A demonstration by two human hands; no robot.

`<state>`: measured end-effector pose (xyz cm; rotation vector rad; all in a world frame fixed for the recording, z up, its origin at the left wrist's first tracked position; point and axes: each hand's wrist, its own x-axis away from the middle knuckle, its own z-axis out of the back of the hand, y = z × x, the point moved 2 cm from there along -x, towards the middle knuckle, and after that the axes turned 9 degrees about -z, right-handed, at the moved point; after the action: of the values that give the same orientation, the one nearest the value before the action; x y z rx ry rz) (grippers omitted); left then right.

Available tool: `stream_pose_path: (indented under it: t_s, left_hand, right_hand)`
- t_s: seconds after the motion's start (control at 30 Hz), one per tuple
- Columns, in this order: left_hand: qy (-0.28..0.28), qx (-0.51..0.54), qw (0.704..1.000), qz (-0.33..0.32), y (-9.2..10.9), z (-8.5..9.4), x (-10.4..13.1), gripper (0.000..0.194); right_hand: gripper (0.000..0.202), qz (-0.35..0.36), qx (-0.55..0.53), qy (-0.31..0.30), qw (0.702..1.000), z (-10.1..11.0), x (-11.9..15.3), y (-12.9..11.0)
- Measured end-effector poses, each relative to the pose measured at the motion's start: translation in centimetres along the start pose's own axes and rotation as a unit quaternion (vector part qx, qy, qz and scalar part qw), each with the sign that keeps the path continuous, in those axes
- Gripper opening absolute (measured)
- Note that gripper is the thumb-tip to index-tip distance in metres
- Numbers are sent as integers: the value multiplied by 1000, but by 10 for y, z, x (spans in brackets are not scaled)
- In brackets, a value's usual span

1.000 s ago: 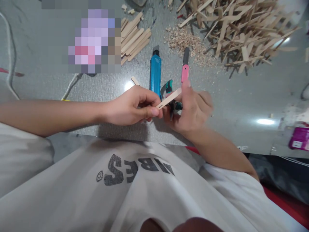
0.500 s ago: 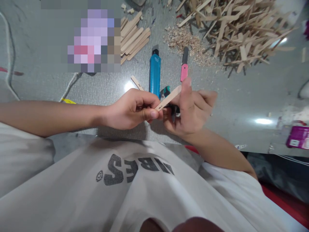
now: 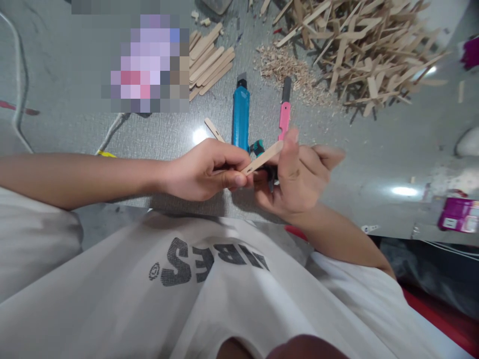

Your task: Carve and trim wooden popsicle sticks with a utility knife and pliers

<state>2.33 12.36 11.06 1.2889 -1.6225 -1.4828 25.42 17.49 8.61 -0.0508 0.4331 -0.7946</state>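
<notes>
My left hand (image 3: 213, 170) pinches one end of a wooden stick (image 3: 264, 157) that has a small dark slot near that end. The stick slants up to the right, and its far end meets a raised finger of my right hand (image 3: 295, 179). The other fingers of my right hand are curled around a dark tool (image 3: 270, 172), mostly hidden. Another slotted stick (image 3: 214, 129) lies just beyond my left hand. A blue cutter (image 3: 241, 117) and a pink cutter (image 3: 285, 117) lie in front of my hands, blades pointing away.
Flat wooden sticks (image 3: 211, 65) lie beyond the blue cutter. Wood shavings (image 3: 288, 67) and a large heap of sticks (image 3: 362, 45) are at the back right. A white cable (image 3: 20, 85) runs along the left; a purple box (image 3: 458, 214) sits at the right.
The view has shifted slightly. The stick's far end has tilted a little lower, and my right hand has moved slightly down and right with its fingers blurred. Both hands keep their hold.
</notes>
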Motion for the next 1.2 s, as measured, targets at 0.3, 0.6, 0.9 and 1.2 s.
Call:
stream_pose_path:
  t_s: [0.3,0.6,0.9,1.2]
  left_hand:
    - [-2,37,998,-45,-7,6,-3,59]
    - [47,39,998,-34,-1,10,-6,62]
    - [74,-13,996,-39,-2,12,-6,63]
    - [-18,-130,986,-99,3,18,-9,41]
  right_hand:
    - [79,119,-50,167,978,3,-28,-12]
    - [55,48,-120,26,991,-11,-29,21]
    - [59,54,-52,100,992,-14,-37,31]
    - [42,106,-126,11,986,14,-39,26]
